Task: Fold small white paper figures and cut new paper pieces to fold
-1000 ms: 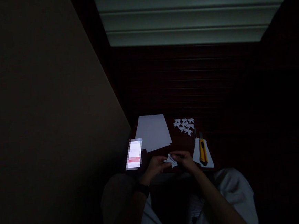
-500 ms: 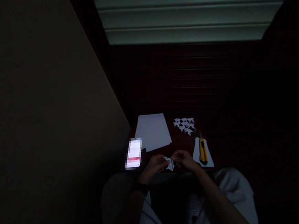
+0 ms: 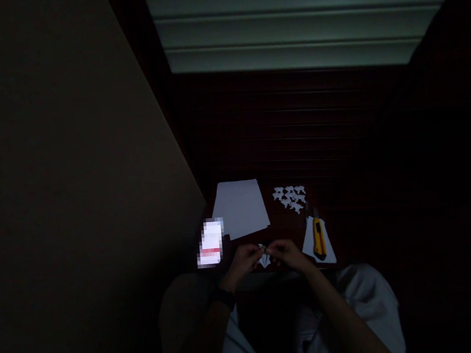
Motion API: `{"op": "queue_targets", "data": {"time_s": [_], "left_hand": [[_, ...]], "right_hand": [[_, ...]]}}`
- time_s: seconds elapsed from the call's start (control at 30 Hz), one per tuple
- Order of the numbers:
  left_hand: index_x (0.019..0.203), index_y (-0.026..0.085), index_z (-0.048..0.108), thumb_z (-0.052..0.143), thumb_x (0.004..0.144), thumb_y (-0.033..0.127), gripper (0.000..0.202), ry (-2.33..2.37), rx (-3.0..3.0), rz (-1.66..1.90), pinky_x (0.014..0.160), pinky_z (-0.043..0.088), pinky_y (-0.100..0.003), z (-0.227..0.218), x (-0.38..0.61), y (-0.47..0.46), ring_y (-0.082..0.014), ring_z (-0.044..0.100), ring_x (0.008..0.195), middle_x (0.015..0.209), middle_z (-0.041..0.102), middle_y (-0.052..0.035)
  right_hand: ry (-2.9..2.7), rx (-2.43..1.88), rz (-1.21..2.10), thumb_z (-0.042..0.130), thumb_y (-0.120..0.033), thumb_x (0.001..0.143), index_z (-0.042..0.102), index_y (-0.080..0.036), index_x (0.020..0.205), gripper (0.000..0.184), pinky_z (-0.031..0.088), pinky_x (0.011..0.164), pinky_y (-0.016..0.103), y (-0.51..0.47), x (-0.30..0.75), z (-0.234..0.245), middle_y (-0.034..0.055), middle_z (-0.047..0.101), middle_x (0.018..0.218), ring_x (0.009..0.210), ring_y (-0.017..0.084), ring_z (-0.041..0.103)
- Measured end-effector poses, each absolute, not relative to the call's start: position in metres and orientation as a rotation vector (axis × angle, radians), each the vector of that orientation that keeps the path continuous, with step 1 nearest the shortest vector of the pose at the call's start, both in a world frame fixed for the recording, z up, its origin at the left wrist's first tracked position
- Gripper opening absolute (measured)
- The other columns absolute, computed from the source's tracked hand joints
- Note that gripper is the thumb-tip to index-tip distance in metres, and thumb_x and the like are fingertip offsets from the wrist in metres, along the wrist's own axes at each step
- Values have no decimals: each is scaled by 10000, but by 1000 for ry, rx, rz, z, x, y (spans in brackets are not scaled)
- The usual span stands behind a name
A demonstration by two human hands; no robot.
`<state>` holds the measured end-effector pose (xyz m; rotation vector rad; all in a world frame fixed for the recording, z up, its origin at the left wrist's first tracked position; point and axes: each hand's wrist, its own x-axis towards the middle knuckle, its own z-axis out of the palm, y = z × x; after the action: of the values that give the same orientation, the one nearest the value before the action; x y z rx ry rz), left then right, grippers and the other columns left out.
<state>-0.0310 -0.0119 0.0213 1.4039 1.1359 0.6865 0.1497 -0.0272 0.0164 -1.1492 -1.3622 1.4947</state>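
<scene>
Close to the table's front edge, a small piece of folded white paper [image 3: 265, 259] is pinched between both hands. My left hand [image 3: 246, 259] has its fingers closed on the paper's left side. From the right, my right hand [image 3: 286, 254] grips it with thumb and fingertips, which meet the left fingertips at the top of the piece. The fingers cover part of the folds. Beyond the right hand lies a group of several small folded paper figures [image 3: 289, 196], all white.
A stack of white sheets [image 3: 241, 208] lies at the table's back left, with a lit, pixelated phone [image 3: 211, 242] in front of it. At right, a yellow utility knife [image 3: 318, 238] rests on smaller paper pieces [image 3: 330, 253]. A wall [image 3: 95, 155] borders the left side.
Both hands have drawn closer together, and the right fingertips now touch the top of the folded paper. The paper has shifted slightly left.
</scene>
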Motion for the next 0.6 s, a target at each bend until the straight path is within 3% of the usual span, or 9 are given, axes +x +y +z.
{"op": "queue_targets", "data": {"time_s": [0.27,0.6], "left_hand": [[643,119,611,517,688,568,461,1117,1470,660,378,222,-182,21,-31,-11,-65,353,360,395,428,40],[677,112,632,573,655,543,435,1156,1392,706,371,241,-185,14,-29,-10,-72,378,364,416,464,31]], "right_hand": [[-1408,-1127,1550,648,-426,664,678,-147,726,287,388,440,187,-27,153,21,0,603,601,471,75,480],[-1416,-1016,1594,714,-377,593,705,-157,680,237,439,497,219,-25,157,27,43,627,764,624,129,551]]}}
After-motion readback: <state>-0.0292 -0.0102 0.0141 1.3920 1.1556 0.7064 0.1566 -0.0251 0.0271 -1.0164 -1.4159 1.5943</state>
